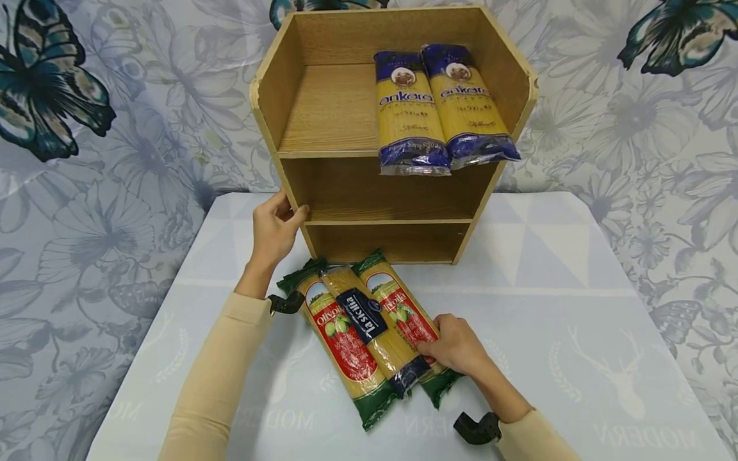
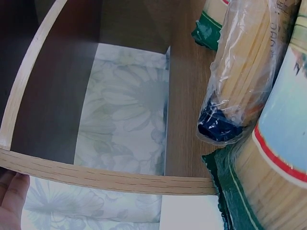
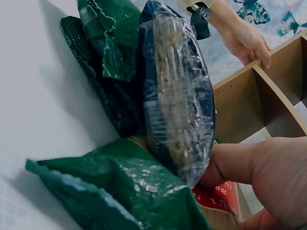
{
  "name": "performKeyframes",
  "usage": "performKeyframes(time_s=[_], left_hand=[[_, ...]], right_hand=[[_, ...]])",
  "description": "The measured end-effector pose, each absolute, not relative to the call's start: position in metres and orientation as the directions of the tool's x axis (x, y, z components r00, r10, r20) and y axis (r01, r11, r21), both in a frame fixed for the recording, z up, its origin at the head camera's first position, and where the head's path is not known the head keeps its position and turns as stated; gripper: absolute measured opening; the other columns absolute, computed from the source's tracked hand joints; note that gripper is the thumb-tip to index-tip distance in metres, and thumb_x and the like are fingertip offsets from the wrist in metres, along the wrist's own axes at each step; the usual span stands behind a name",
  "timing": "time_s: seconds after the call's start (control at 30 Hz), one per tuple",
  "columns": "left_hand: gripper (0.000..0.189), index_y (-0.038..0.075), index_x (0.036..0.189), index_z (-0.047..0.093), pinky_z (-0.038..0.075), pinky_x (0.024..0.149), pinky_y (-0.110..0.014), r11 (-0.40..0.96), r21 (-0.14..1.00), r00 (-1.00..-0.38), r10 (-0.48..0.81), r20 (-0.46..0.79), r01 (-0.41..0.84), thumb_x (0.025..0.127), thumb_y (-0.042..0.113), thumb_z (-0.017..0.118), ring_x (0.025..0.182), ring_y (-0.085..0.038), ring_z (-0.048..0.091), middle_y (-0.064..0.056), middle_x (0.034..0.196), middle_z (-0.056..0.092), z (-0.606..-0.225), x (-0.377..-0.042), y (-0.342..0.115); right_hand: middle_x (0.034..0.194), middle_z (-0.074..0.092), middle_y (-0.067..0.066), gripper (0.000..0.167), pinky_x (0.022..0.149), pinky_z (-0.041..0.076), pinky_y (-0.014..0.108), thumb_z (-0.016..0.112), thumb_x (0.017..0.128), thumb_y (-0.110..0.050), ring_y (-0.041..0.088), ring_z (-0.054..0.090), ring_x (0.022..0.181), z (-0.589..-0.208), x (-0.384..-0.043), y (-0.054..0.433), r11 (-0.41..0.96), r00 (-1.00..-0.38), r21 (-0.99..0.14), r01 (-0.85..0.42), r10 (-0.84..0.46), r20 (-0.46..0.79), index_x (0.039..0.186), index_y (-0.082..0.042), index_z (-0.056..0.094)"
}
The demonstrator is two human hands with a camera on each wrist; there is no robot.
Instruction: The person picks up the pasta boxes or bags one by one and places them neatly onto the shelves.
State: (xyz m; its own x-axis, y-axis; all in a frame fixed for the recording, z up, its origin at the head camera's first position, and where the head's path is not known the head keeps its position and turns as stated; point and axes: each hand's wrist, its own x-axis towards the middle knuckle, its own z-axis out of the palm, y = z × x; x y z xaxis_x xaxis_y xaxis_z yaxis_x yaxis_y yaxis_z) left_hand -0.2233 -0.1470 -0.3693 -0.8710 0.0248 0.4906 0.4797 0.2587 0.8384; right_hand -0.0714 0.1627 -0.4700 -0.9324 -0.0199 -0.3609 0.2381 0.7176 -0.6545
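Note:
A small wooden shelf unit (image 1: 383, 221) stands upright on the table. My left hand (image 1: 275, 227) grips its left side panel, thumb at the front edge; in the left wrist view only fingertips (image 2: 13, 199) show. In front of the shelf lie two green-ended spaghetti packs with red labels, one at left (image 1: 348, 349) and one at right (image 1: 406, 314). Between them, partly on top, lies a spaghetti pack with a dark blue label (image 1: 369, 323). My right hand (image 1: 458, 346) pinches the right green-ended pack near its lower end, thumb above and beside the blue-labelled pack; the fingers underneath are mostly hidden.
Two yellow-and-blue pasta packs (image 1: 408, 115) (image 1: 469, 105) lean side by side on the upper shelf's right, their lower ends overhanging its front edge. A patterned white cloth covers the table (image 1: 553, 320). A floral wall covering with butterflies (image 1: 623, 141) hangs behind.

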Motion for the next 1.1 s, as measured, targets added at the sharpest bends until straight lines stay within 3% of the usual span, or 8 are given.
performKeyframes(time_s=[0.27,1.1], left_hand=[[0.039,-0.014,0.131,0.06,0.057,0.092,-0.036,0.252,0.844,-0.875,0.02,0.484,0.473,0.092,-0.012,0.063,0.113,-0.045,0.065,-0.035,0.122,0.064,-0.369,-0.222,-0.147],[0.04,-0.013,0.133,0.06,0.057,0.091,-0.034,0.282,0.837,-0.876,0.026,0.481,0.468,0.093,-0.01,0.064,0.112,-0.043,0.066,-0.033,0.121,0.065,-0.369,-0.223,-0.148]], right_hand=[[0.071,0.06,0.007,0.033,0.049,0.049,0.029,0.086,0.078,-0.021,0.019,0.056,0.061,-0.471,-0.07,0.161,0.738,-0.94,-0.64,0.214,-0.022,-0.34,0.087,0.002,0.064],[0.072,0.062,0.006,0.021,0.051,0.051,0.03,0.077,0.082,-0.014,0.017,0.058,0.06,-0.468,-0.075,0.181,0.626,-0.937,-0.76,0.176,-0.131,-0.325,0.089,0.001,0.062]])
